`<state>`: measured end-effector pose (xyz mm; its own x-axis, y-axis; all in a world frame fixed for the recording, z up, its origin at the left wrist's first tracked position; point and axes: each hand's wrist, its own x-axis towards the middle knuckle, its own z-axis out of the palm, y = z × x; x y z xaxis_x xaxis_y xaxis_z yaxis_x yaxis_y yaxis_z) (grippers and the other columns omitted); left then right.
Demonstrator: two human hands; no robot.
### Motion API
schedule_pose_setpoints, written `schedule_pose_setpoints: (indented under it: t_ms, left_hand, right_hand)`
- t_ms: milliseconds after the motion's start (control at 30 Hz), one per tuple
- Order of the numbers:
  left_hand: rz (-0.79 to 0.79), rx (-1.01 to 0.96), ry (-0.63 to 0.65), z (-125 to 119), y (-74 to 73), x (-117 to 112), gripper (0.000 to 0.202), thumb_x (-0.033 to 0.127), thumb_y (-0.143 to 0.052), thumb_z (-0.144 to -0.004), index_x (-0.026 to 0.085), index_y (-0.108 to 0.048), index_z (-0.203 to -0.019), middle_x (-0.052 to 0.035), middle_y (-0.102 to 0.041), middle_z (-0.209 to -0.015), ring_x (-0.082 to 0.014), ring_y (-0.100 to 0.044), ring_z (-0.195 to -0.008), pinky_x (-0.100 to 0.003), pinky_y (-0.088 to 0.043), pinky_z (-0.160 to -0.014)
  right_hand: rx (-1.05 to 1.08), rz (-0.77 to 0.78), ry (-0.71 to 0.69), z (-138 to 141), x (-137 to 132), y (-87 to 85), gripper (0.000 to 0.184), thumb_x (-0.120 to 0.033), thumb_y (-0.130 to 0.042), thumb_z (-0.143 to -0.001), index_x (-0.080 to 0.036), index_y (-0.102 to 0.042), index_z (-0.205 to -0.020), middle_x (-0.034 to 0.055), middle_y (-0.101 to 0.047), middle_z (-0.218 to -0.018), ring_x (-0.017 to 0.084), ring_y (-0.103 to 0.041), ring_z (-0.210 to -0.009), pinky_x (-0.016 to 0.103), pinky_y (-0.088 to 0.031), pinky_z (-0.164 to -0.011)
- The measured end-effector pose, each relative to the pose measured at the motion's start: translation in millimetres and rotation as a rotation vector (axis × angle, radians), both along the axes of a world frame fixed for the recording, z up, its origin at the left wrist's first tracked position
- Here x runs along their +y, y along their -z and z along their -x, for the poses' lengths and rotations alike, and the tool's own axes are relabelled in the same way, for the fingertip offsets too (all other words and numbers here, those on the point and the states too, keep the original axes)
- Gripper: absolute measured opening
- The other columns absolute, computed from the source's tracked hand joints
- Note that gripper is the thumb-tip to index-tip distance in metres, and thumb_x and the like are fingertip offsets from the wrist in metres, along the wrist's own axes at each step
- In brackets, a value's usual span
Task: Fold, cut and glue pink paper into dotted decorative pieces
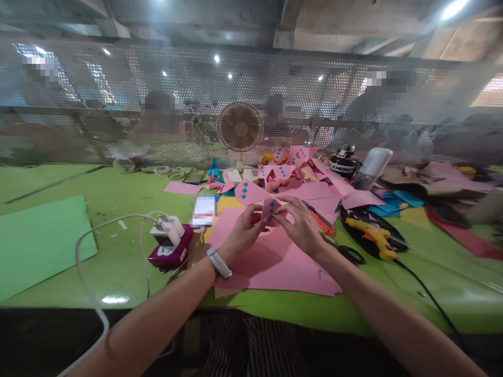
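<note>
Between my two hands is a pink paper cutout (251,193) with blue diamond shapes on it, raised above the table. My left hand (247,230), with a white watch band on its wrist, pinches the cutout's lower part. On the other side my right hand (299,222) has its fingers closed on the cutout's right edge. Below both hands lie large sheets of pink paper (271,267). Similar pink cutouts with blue diamonds (275,172) are piled just beyond. Parts of the held piece are hidden behind my fingers.
A yellow glue gun (375,238) rests on a black dish at right, near black scissors (349,255). Left are a purple power strip (168,256) with chargers, a phone (204,210) and a green sheet (43,241). A fan (240,128) and a bottle (373,166) stand behind.
</note>
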<state>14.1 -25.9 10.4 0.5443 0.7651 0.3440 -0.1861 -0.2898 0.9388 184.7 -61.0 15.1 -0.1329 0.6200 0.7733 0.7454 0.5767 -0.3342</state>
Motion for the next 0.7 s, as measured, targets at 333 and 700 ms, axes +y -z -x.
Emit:
schedule_pose_setpoints:
  t_ms: [333,700]
  left_hand:
    - [-0.005,-0.001,-0.028,0.5,-1.9,-0.1,0.027,0.032,-0.058,-0.084,0.016,-0.049,-0.104,-0.0078,-0.064,-0.091,-0.0165,-0.062,-0.080,-0.031,-0.050,-0.069]
    - [0.211,-0.062,-0.064,0.8,0.2,5.8,0.029,0.033,-0.071,-0.072,0.015,-0.056,-0.090,-0.0031,-0.065,-0.079,-0.0139,-0.062,-0.071,-0.028,-0.049,-0.069]
  right_hand:
    - [0.302,0.180,0.028,-3.6,8.4,4.0,0.016,-0.031,-0.056,-0.083,-0.018,-0.059,-0.092,0.0079,-0.064,-0.091,0.021,-0.059,-0.087,0.036,-0.046,-0.081]
    - [0.507,0.333,-0.137,-0.9,18.1,13.4,0.021,-0.038,-0.062,-0.077,-0.018,-0.060,-0.084,0.0052,-0.064,-0.082,0.018,-0.060,-0.076,0.033,-0.048,-0.074]
